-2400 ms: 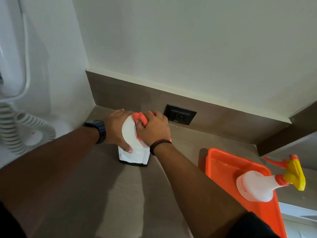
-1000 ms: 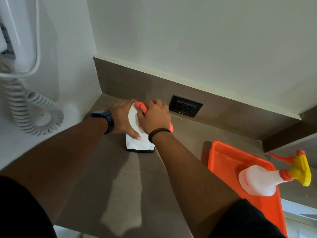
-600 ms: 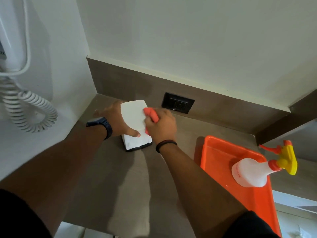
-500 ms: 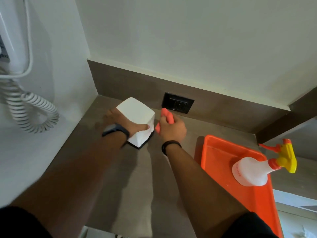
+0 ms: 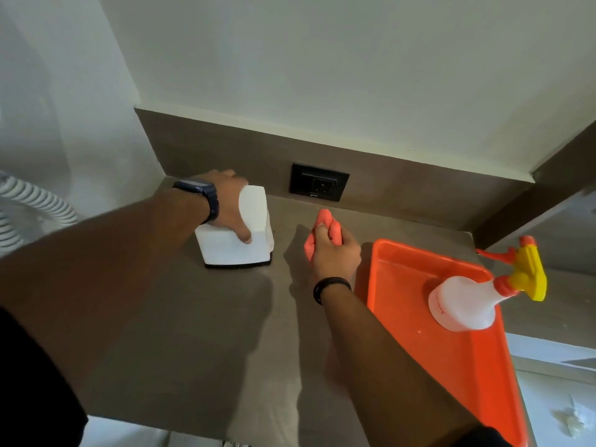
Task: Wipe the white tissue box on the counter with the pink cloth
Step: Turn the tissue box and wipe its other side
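The white tissue box (image 5: 237, 245) with a black base stands on the brown counter (image 5: 193, 333), near the back left corner. My left hand (image 5: 230, 204) rests over its top, fingers behind and thumb on the front face, gripping it. My right hand (image 5: 333, 256) is on the counter to the right of the box, apart from it, closed around the bunched pink cloth (image 5: 325, 229). The cloth sticks out past my fingers and presses on the counter surface.
An orange tray (image 5: 451, 356) sits at the right and holds a white spray bottle (image 5: 464, 306) with a yellow and orange trigger. A black wall socket (image 5: 319, 186) is in the backsplash. A white coiled cord (image 5: 35, 204) hangs at the left wall.
The cloth has left the box: my right hand moved right and down onto the counter. My left hand tilted the box up, then set it back flat, and still holds it.
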{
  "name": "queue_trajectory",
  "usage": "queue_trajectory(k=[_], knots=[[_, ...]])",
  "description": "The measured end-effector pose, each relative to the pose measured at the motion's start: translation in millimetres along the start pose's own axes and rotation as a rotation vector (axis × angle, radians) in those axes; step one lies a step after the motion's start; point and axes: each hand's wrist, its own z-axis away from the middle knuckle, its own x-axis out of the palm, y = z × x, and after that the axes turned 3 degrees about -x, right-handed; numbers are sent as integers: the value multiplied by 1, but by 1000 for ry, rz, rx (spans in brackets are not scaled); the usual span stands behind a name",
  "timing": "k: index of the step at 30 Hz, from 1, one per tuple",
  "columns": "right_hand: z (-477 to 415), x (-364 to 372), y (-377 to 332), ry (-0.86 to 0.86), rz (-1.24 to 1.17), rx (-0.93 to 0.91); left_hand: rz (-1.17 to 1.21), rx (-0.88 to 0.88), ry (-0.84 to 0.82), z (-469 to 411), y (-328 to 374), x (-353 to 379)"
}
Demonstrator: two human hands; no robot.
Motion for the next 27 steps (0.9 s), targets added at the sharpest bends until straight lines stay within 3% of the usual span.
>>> queue_trajectory(k=[3,7,10,12,14,17,22,27], knots=[[0,1,4,33,-82,36,167,-279,32,1,13,7],[4,6,8,43,-139,72,313,-393,-36,5,8,10],[6,14,13,127,-207,159,62,-158,-20,4,-9,7],[10,24,15,44,-244,170,-105,69,-43,-2,-18,12],[17,36,16,-53,-298,177,-173,174,-87,-6,-22,21],[23,52,13,-104,-338,207,-160,236,-28,-10,-23,36],[31,81,-5,-407,-341,184,-125,299,117,-11,-25,38],[35,94,-9,-344,-327,193,-105,295,134,-8,-23,38]])
